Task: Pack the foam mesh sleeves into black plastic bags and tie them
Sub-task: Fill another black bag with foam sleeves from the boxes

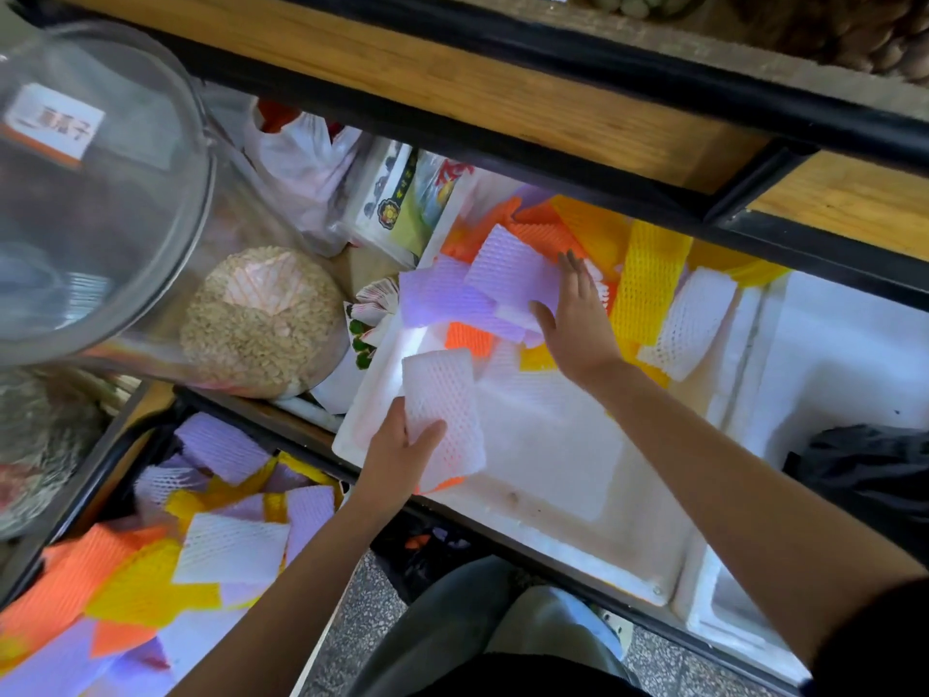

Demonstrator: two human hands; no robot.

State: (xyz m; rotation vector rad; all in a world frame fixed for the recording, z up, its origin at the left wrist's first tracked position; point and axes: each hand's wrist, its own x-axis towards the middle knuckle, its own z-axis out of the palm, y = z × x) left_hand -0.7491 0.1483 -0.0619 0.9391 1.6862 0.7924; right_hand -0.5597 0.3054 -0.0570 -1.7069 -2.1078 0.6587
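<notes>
Head view: I look down on both hands over a white foam box.
Left hand: my left hand grips a white sleeve. The thumb lies on top. The other fingers are under it, so I cannot see them.
White sleeve: it is flat and sticks up out of the left hand, above the near edge of the foam box.
Right hand: my right hand is flat with straight fingers. It rests on the purple sleeves and grips nothing.
Purple sleeves: they lie in a loose heap under and just left of the right hand, at the far end of the foam box.
Orange sleeves: the orange sleeves lie just past the right hand's fingertips.
Yellow sleeve: a long yellow sleeve lies just right of the right hand.
Black bag: a crumpled black bag sits well to the right of my right arm.
Pile of sleeves: a mixed pile of sleeves lies on a lower shelf, left of my left arm.
Bag of grain: a round bag of grain sits left of both hands, beside the foam box.
</notes>
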